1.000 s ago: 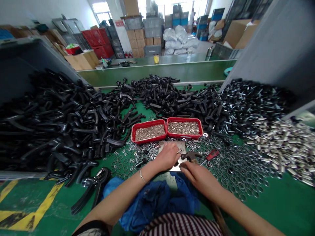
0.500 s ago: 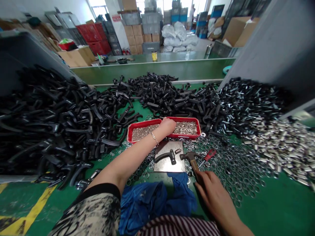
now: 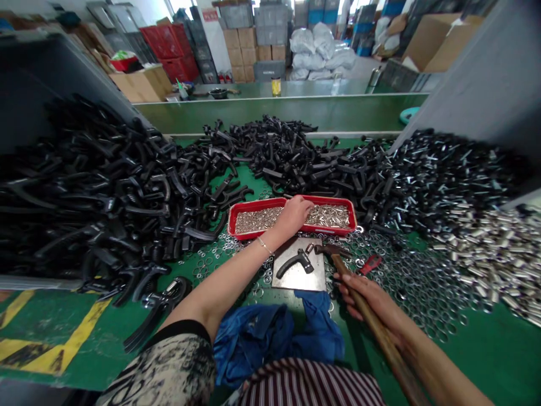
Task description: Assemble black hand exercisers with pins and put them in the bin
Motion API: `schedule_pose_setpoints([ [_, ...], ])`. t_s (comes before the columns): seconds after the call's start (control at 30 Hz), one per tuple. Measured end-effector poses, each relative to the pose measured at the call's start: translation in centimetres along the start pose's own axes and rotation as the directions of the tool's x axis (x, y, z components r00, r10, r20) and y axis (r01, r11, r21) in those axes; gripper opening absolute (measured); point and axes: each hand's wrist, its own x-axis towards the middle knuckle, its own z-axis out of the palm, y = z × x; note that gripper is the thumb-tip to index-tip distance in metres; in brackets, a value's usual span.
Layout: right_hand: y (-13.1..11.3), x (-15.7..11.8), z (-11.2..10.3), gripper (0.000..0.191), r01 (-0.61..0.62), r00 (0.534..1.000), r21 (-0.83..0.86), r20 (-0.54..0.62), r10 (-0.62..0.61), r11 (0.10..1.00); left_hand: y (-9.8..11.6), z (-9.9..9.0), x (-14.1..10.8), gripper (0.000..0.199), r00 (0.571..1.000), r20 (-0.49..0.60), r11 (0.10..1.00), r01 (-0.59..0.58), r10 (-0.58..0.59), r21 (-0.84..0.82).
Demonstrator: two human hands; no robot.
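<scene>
My left hand [image 3: 292, 217] rests over the red tray [image 3: 253, 232], its fingertips down among small silver pins at the tray's right end. Whether those fingers pinch anything is hidden. My right hand [image 3: 363, 296] is closed around the wooden handle of a claw hammer [image 3: 332, 250], whose steel head lies near the corner of a steel plate [image 3: 313, 281]. On that plate sits a black curved plastic handle part [image 3: 296, 263]. A second red tray [image 3: 338, 230] of silver pins adjoins the first.
Heaps of black plastic handle parts [image 3: 97, 197] cover the green bench on the left and far side. Loose steel washers [image 3: 418, 287] and silver tubes [image 3: 490, 254] spread on the right. A red-handled tool [image 3: 371, 264] lies among the washers. A blue cloth [image 3: 270, 338] lies before me.
My right hand has closed around the hammer's handle and shifted the hammer up and right. My left hand has stayed at the tray. The black part on the plate has turned slightly.
</scene>
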Motion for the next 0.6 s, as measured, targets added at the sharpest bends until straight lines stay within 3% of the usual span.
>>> schedule_pose_setpoints([
  [0.1,0.5,-0.5,-0.5,0.035,-0.093,0.994,0.121,0.065,0.086,0.988,0.2,-1.3,-3.8,0.021,0.996,-0.087,0.960,-0.011,-0.014,-0.281],
  [0.23,1.4,-0.3,-0.6,0.034,-0.016,0.998,0.042,0.056,0.014,0.999,0.4,-1.9,-8.3,0.012,0.996,0.035,0.923,0.092,-0.085,-0.373],
  [0.43,-0.5,-0.4,0.7,0.030,0.247,0.968,-0.183,0.084,-0.235,0.952,1.2,-0.2,-9.6,0.024,0.961,0.168,0.967,0.238,-0.221,-0.087],
  [0.6,-0.4,-1.0,0.3,0.033,0.239,0.971,-0.334,0.071,-0.229,0.912,2.1,0.5,-9.2,0.028,0.945,0.212,0.966,0.229,-0.250,0.116],
])
